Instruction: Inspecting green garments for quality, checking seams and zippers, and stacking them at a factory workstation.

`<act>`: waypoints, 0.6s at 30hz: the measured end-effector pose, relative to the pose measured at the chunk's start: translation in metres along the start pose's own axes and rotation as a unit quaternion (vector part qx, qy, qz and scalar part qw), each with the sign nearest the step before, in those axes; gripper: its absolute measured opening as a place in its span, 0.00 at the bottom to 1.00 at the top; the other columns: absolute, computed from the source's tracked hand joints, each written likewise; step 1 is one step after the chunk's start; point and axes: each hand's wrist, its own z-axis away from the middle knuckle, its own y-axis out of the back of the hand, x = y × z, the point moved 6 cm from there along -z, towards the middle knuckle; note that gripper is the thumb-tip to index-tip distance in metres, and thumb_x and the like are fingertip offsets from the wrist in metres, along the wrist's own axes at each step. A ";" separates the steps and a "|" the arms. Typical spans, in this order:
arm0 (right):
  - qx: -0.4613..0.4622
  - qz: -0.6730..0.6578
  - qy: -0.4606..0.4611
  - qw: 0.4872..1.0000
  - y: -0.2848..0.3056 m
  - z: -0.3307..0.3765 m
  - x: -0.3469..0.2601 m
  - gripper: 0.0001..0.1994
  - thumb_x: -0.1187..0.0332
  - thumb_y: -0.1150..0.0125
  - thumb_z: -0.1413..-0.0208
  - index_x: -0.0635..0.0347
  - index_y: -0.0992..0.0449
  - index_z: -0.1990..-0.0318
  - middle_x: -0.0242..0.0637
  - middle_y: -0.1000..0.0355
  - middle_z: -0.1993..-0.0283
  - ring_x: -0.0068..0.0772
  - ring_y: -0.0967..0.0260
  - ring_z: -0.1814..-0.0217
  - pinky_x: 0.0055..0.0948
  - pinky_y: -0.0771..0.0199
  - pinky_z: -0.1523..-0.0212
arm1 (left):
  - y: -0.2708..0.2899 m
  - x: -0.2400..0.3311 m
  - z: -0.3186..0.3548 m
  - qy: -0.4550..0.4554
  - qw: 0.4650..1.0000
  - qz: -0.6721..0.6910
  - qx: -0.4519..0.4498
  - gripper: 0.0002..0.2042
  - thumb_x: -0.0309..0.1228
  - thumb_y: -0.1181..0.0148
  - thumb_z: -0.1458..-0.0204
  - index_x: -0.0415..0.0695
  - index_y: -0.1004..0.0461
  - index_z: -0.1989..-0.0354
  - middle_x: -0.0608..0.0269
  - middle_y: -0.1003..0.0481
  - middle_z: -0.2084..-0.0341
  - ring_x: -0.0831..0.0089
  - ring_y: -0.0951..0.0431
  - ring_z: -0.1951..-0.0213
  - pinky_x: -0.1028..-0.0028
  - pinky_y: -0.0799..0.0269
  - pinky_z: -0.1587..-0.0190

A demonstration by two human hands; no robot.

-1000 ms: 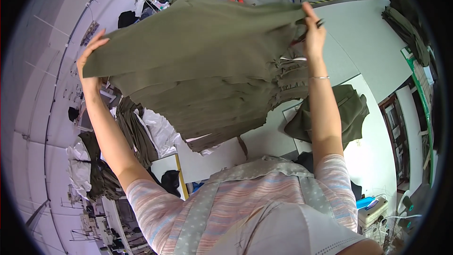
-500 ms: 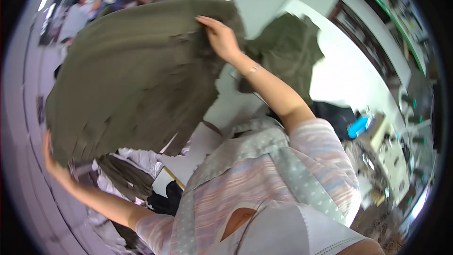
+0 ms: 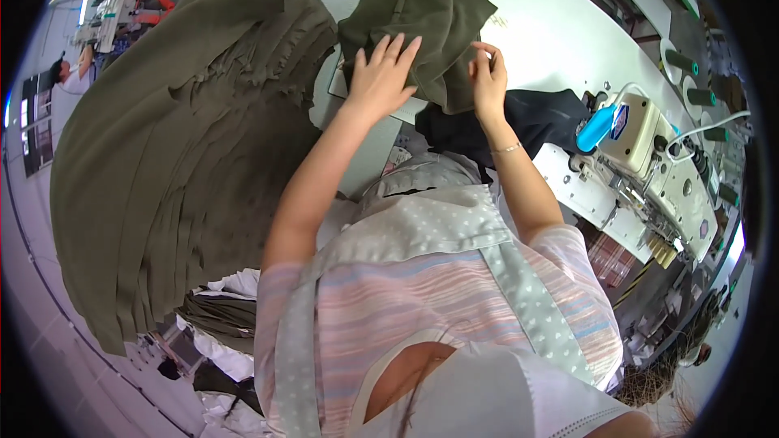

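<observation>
A small pile of olive-green fabric pieces (image 3: 422, 16) lies on the white work table (image 3: 560, 40) in front of me. My left hand (image 3: 380, 73) rests flat on that pile with fingers spread. My right hand (image 3: 489, 81) pinches the pile's right edge between its fingertips. A large stack of layered olive-green fabric (image 3: 178, 154) hangs draped to my left, apart from both hands.
A white sewing machine (image 3: 649, 162) with a blue spool stands to the right of a dark cloth (image 3: 535, 118) at the table edge. Thread cones (image 3: 690, 65) sit further right. Another person (image 3: 69, 77) works at a far left station. White bundles (image 3: 231, 341) lie below.
The big olive stack, held up in both hands earlier, now hangs at my left. Both hands have let go of it and moved onto the small pile on the table.
</observation>
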 end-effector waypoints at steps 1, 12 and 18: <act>-0.007 0.035 -0.031 0.999 0.004 0.009 0.007 0.08 0.65 0.48 0.39 0.56 0.27 0.56 0.25 0.38 0.78 0.15 0.43 0.77 0.17 0.43 0.77 | -0.017 -0.010 -0.012 -0.003 1.000 -0.001 -0.006 0.35 0.31 0.39 0.53 0.51 0.48 0.35 0.53 0.39 0.41 0.55 0.41 0.39 0.57 0.39 0.43; -0.169 0.400 0.226 0.872 -0.014 0.037 -0.010 0.06 0.69 0.37 0.60 0.54 0.23 0.71 0.36 0.29 0.70 0.41 0.29 0.66 0.35 0.28 0.67 | -0.031 -0.013 -0.033 0.026 0.997 0.074 0.027 0.14 0.38 0.50 0.43 0.41 0.28 0.75 0.51 0.28 0.71 0.52 0.28 0.64 0.57 0.31 0.61; -0.303 0.315 0.207 0.875 -0.048 0.071 -0.005 0.08 0.66 0.40 0.57 0.55 0.23 0.67 0.40 0.29 0.67 0.43 0.29 0.64 0.39 0.28 0.63 | -0.075 -0.020 0.002 0.231 0.956 -0.031 -0.176 0.23 0.51 0.41 0.54 0.43 0.25 0.61 0.54 0.25 0.59 0.58 0.26 0.54 0.56 0.29 0.56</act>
